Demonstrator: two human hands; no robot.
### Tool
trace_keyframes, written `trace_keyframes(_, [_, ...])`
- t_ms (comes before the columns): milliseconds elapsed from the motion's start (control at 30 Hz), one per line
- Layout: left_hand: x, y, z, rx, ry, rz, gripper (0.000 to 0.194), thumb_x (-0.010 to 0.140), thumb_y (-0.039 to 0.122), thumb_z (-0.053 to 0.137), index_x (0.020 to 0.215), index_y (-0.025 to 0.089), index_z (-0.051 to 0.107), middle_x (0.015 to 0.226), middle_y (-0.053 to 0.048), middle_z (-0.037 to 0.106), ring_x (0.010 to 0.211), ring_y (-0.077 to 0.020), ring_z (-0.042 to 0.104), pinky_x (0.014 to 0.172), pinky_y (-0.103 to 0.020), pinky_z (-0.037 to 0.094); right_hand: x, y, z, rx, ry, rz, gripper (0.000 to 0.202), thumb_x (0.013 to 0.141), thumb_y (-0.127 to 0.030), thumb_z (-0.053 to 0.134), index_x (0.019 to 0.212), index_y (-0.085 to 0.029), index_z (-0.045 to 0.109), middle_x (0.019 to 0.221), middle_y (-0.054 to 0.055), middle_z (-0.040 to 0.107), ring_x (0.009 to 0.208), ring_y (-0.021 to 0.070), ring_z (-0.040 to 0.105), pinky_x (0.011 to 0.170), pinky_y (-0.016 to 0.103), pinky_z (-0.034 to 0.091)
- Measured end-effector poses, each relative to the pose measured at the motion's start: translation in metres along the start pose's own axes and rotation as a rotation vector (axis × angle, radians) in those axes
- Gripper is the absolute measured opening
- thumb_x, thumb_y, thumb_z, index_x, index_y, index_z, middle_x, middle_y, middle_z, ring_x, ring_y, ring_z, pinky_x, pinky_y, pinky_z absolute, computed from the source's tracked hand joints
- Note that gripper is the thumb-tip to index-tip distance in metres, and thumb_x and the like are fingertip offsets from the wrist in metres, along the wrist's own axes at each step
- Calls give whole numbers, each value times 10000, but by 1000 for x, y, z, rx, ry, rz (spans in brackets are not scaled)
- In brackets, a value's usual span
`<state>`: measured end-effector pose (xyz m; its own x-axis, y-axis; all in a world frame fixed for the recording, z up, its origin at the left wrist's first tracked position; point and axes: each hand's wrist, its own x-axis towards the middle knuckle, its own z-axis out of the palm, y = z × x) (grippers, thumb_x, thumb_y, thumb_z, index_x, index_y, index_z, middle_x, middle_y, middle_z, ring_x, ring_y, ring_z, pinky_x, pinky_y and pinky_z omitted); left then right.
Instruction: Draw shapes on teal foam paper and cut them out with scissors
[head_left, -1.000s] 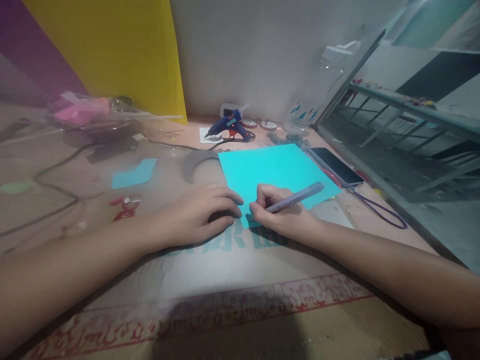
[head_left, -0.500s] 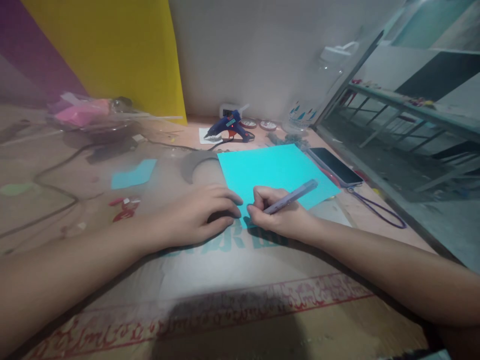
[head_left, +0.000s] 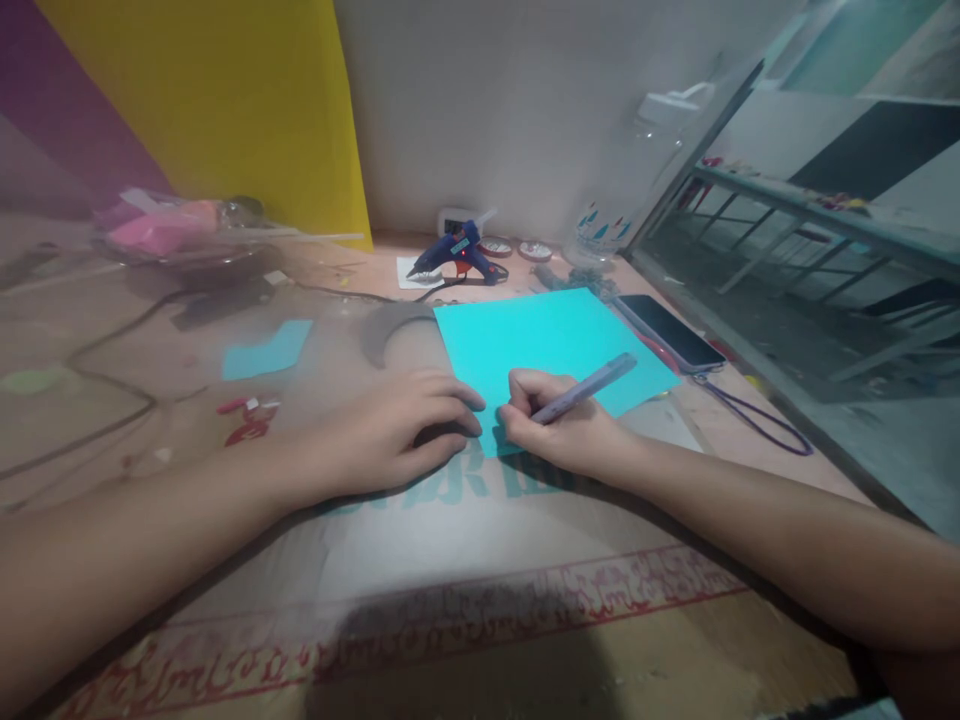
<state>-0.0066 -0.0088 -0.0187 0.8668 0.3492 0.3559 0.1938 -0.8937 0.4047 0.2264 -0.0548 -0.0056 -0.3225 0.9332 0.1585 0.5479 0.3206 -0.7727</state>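
The bright turquoise, four-sided paper sheet (head_left: 525,335) lies at twelve o'clock. The right hand (head_left: 559,425) grips a slim pale-purple pen (head_left: 596,382) (tip hidden); the loosely spread, empty left hand (head_left: 424,420) should firmly pin the sheet's eight-o'clock edge.

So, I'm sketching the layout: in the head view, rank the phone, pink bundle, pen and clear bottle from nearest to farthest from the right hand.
1. Pen: in the right hand.
2. Phone: right of the turquoise paper.
3. Clear bottle: beyond the phone.
4. Pink bundle: far left.
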Motion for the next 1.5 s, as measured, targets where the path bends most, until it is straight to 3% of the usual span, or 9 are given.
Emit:
trace_keyframes(200, [0,1,0,8,-1,-21,210,1009,262,518,1084,205,706,1237,-91,686,1173,-235,627,1021,-400,478,-1,3,-7,43,67,16,261,817,-254,553,626,-243,375,561,-78,374,524,99,350,516,282,264])
trace_keyframes(1000, [0,1,-1,1,2,1,202,1002,239,522,1089,197,699,1243,-102,688,1163,-237,631,1015,-403,485,-4,3,-6,-15,-8,20,274,812,-291,588,639,-239,382,551,-74,385,516,101,351,496,264,253])
trace_keyframes(1500, [0,2,-1,-5,-11,-18,210,1005,248,523,1101,199,703,1252,-99,682,1172,-235,624,1022,-401,480,-3,2,-7,8,-17,-3,280,791,-194,540,619,-244,325,558,-85,319,525,90,306,502,278,242])
